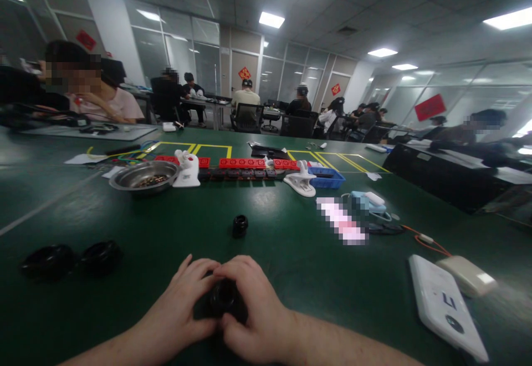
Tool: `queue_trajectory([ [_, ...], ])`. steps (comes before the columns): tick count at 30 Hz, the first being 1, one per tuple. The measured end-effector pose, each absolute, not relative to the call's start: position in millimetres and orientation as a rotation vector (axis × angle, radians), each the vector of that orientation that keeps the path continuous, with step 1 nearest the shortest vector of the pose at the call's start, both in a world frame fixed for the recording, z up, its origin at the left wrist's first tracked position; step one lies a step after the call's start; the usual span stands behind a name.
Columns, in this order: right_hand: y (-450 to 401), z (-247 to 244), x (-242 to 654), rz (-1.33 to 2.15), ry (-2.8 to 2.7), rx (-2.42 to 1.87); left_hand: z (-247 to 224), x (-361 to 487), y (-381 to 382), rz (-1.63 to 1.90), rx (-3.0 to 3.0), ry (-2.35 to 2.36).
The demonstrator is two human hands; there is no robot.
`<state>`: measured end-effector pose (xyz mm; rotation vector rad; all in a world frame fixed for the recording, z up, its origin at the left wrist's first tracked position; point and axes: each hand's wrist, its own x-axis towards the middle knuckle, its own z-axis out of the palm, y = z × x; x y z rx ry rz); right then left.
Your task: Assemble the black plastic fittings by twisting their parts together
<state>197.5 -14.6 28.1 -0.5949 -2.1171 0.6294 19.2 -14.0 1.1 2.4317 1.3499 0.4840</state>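
Note:
My left hand (pixel 189 302) and my right hand (pixel 257 313) meet at the near middle of the table, with fingers curved round a glossy black ring-shaped roll (pixel 224 295). The fingertips touch at the top, and the palms partly hide the roll. A smaller black roll (pixel 240 226) stands just beyond my hands. Off to the left lie two more black rolls, one at the far left (pixel 47 262) and another beside it (pixel 101 256). What the rolls are made of is too blurred to tell.
On the green table (pixel 174 219) stand a metal bowl (pixel 143 178) of small pieces, a white clamp (pixel 188 171), a red strip (pixel 243 163), a second white clamp (pixel 301 180) and a blue tray (pixel 328 178). To the right lie a white device (pixel 446 305) and a black case (pixel 436 174). Several people sit beyond.

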Motion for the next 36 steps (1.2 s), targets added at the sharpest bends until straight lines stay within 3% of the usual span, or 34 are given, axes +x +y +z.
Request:
queue_trajectory([
  [10, -15, 28, 198, 0.682, -2.123, -0.786, 2, 20, -16, 0.55, 2.42, 1.32],
  [16, -14, 30, 200, 0.742, -2.132, -0.662, 10, 16, -15, 0.429, 2.369, 1.182],
  [22, -14, 33, 199, 0.811, -2.138, -0.528, 1, 20, -15, 0.541, 2.385, 1.273],
  [29, -17, 32, 197, 0.652, -2.073, -0.75, 1, 20, -14, 0.518, 2.413, 1.264],
  [36, -16, 33, 198, 0.659, -2.078, -0.617, -1, 20, -14, 0.52, 2.417, 1.277],
])
